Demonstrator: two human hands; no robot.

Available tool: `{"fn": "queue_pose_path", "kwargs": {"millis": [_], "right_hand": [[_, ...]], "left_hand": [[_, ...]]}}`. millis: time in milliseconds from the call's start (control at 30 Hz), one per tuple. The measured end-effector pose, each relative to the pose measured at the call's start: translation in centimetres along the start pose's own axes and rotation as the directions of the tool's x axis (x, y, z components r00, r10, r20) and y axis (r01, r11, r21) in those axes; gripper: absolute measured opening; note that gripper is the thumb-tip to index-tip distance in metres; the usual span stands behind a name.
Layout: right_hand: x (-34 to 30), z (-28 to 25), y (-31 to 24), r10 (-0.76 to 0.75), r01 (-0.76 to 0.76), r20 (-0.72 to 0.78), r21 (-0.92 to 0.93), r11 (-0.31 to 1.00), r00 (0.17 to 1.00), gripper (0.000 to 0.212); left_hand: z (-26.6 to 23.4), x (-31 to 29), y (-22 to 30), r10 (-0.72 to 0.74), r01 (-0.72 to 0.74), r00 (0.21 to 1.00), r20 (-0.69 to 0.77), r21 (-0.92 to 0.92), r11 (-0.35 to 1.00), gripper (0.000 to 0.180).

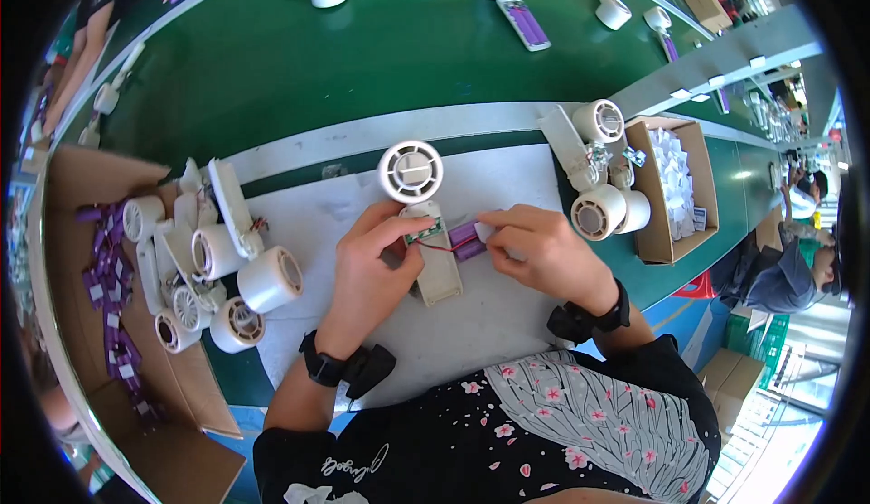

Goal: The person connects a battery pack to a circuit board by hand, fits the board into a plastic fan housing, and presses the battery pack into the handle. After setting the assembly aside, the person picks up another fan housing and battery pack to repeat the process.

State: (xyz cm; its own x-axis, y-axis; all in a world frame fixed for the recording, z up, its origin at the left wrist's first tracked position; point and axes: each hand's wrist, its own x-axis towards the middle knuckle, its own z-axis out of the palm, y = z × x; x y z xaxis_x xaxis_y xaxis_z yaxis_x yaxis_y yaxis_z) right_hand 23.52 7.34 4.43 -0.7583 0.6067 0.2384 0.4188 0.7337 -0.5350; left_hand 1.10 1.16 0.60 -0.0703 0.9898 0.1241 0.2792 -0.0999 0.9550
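Note:
In front of me an opened white handheld fan lies on the pale mat, its round head pointing away. My left hand pinches the fan's handle by a small green circuit board, thumb and forefinger at the board's edge. Red wire runs from the board to a purple battery pack just right of the handle. With its fingers closed, my right hand holds the right end of that pack, where a small white piece shows at the fingertips. The fingers partly cover the pack's end.
Left, a cardboard box contains purple battery packs, beside piled white fans. Right, more fan parts stand beside a carton of white pieces. Beyond a pale rail, several fans with purple packs lie on the green belt.

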Motion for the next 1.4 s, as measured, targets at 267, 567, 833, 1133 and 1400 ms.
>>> {"fn": "queue_pose_path", "kwargs": {"millis": [267,567,833,1133,1400], "right_hand": [[0.8,-0.5,-0.2,0.151,-0.179,0.143,0.209,0.962,0.978,0.008],[0.6,-4.0,-0.9,0.306,-0.305,-0.001,-0.037,0.952,0.952,0.009],[4.1,-2.1,-1.3,0.560,-0.519,-0.357,0.212,0.828,0.748,0.034],[1.2,1.7,0.5,0.003,-0.001,0.046,-0.029,1.000,0.999,0.063],[1.2,-0.9,-0.6,0.281,-0.586,0.569,0.471,0.659,0.773,0.063]], "left_hand": [[-0.4,-0.3,0.0,-0.002,0.002,1.000,0.014,-0.022,1.000,0.032],[-0.6,-0.1,0.0,-0.040,0.042,0.998,0.056,-0.036,0.998,0.033],[-0.1,-0.4,0.0,-0.035,0.034,0.999,-0.012,-0.095,0.995,0.029],[-0.5,-0.2,0.1,-0.076,0.079,0.996,0.049,-0.055,0.995,0.034],[-0.2,-0.2,-0.1,-0.057,0.058,0.998,0.021,-0.046,0.997,0.033]]}}
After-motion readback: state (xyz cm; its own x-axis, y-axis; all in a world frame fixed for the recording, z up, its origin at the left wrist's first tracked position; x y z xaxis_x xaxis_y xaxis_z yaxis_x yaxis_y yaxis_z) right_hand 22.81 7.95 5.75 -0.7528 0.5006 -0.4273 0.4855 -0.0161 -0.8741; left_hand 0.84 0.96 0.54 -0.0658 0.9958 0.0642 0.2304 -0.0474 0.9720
